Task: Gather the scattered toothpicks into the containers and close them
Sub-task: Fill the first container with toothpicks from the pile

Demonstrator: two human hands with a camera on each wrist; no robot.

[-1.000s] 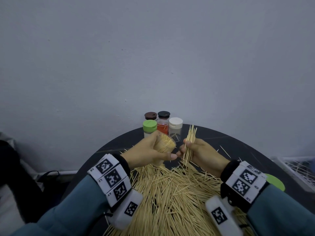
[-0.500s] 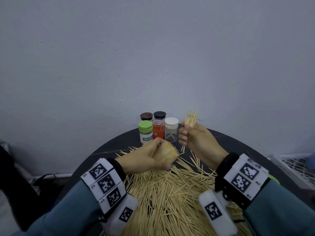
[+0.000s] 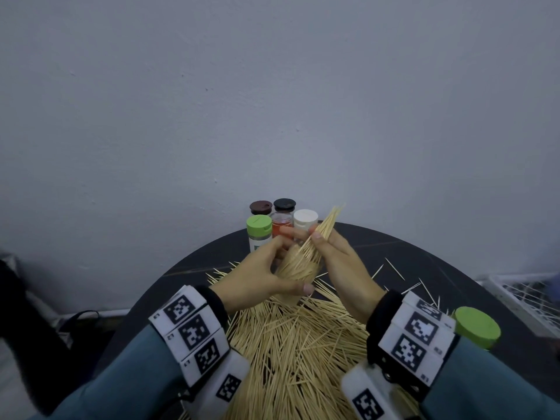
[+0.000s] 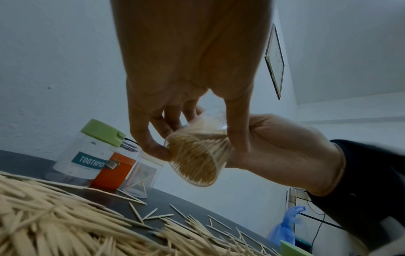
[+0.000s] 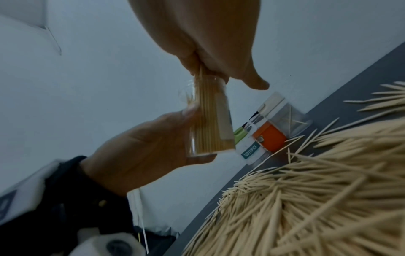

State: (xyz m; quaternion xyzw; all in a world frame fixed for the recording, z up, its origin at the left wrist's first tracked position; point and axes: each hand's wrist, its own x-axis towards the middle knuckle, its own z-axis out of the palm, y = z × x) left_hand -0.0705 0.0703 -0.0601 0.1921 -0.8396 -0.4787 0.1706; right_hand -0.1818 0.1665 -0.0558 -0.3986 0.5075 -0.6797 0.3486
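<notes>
Raised over the dark round table [image 3: 424, 253], the left hand [image 3: 260, 274] grips a clear toothpick-packed plastic jar [image 3: 298, 266]; the right hand [image 3: 342, 265] pinches a pale wooden toothpick bundle [image 3: 325, 227] into its mouth.

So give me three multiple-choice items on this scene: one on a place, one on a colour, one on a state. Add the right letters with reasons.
1. Where does the loose green lid lie?
A. by the right wrist
B. on the held jar
C. among the back jars

2. What colour is the lid of the jar labelled TOOTHPICK?
A. white
B. green
C. black

3. What state is the jar in the left hand?
A. capped
B. empty
C. open, nearly full

Answers: 1 A, the head view shows it at the table edge beside the right wrist. 2 B, its cap is green. 3 C, the right hand feeds a bundle into its open mouth.
</notes>
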